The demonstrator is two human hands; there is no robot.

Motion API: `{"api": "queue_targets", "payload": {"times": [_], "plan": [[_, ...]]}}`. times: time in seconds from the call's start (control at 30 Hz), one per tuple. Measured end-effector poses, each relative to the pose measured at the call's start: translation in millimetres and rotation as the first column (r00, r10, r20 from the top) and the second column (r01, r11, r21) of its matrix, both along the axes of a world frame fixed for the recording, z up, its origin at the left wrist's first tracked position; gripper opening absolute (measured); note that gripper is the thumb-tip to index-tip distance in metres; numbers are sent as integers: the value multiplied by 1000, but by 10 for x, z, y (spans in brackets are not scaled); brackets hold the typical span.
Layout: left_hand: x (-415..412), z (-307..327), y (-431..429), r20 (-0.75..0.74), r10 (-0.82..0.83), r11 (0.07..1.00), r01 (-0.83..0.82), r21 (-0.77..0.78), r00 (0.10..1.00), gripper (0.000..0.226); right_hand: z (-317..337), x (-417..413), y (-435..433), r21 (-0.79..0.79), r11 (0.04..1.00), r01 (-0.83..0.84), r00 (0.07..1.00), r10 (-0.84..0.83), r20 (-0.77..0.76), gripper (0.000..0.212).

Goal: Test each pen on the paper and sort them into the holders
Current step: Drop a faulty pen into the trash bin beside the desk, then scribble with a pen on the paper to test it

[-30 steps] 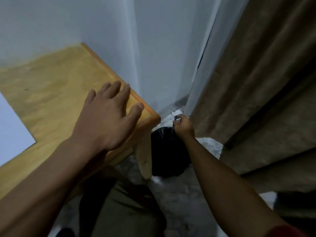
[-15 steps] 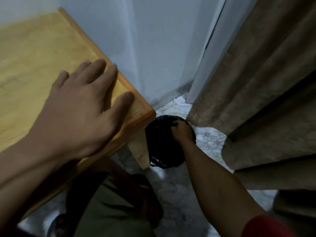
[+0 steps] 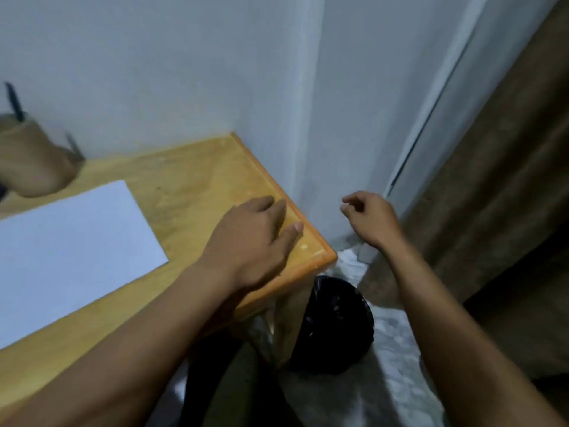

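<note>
One sheet of paper (image 3: 70, 241) lies along the table's (image 3: 200, 180) left edge, handy for test scribbles. One brown holder (image 3: 30, 161) stands at the far left corner, blurred, with two dark pens (image 3: 14, 101) poking up, already sorted, I'd say. The left hand (image 3: 255, 238) lies flat by the right edge, fingers straight, probably bracing. The right hand (image 3: 369, 217) hangs past that edge above one black bin (image 3: 335, 322), fingers loosely curled, grasping nothing.

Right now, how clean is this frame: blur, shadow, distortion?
Head view: dim and soft overall; the holder at the left edge is smeared by motion blur; the left hand and right hand read fairly sharp; wall lines lean from the wide-angle lens; the black bin sits in shadow.
</note>
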State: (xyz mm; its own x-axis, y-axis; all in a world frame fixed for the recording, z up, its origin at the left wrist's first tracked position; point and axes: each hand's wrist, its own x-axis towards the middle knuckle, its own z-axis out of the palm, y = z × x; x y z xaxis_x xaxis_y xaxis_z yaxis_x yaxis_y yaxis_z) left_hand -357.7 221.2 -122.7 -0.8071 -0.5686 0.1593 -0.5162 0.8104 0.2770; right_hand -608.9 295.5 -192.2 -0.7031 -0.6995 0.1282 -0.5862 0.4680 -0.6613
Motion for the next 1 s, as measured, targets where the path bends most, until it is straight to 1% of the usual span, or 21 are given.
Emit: {"api": "queue_targets", "payload": {"times": [0.1,0.17,0.27,0.33,0.47,0.57,0.63,0.7,0.77,0.8,0.87,0.93,1.0], "plan": [[357,236,-90,-45,49,999,-50,-10,998,53,634,346,-177,-26,993,-114,989,111,-99,22],[680,410,-223,-44,124,992,-125,-21,991,52,970,677,-344,22,973,-228,965,229,-124,21],[1306,660,-462,-8,270,961,-270,-61,963,51,1334,1319,-668,110,903,-416,894,428,-134,21],[1785,784,-618,7,377,924,-375,-67,926,49,1481,1772,-936,145,851,-504,836,523,-164,23],[2812,945,-785,4,588,806,-585,-83,809,42,1699,2764,-1426,186,735,-652,704,678,-211,23],[3490,976,-773,29,706,707,-702,-84,707,34,1768,3508,-1675,213,626,-750,587,778,-224,18],[3863,936,-765,38,768,640,-765,-72,639,30,1748,3966,-1823,240,555,-797,495,826,-269,12],[4153,878,-767,19,814,581,-812,-60,581,30,1702,4375,-1940,287,506,-813,437,857,-272,16],[4365,828,-772,-15,847,531,-846,-45,532,33,1629,4722,-2048,307,453,-837,398,889,-228,30],[4438,809,-771,-29,859,510,-859,-43,511,35,1595,4864,-2087,312,434,-845,382,898,-217,35],[4552,767,-777,-47,876,478,-877,-51,480,39,1506,5108,-2151,324,393,-860,340,917,-210,37],[4640,721,-794,-44,884,462,-884,-79,466,38,1407,5323,-2189,333,360,-871,299,928,-223,34],[4707,671,-814,-32,885,456,-880,-133,464,37,1279,5509,-2225,324,337,-884,263,931,-252,26]]}}
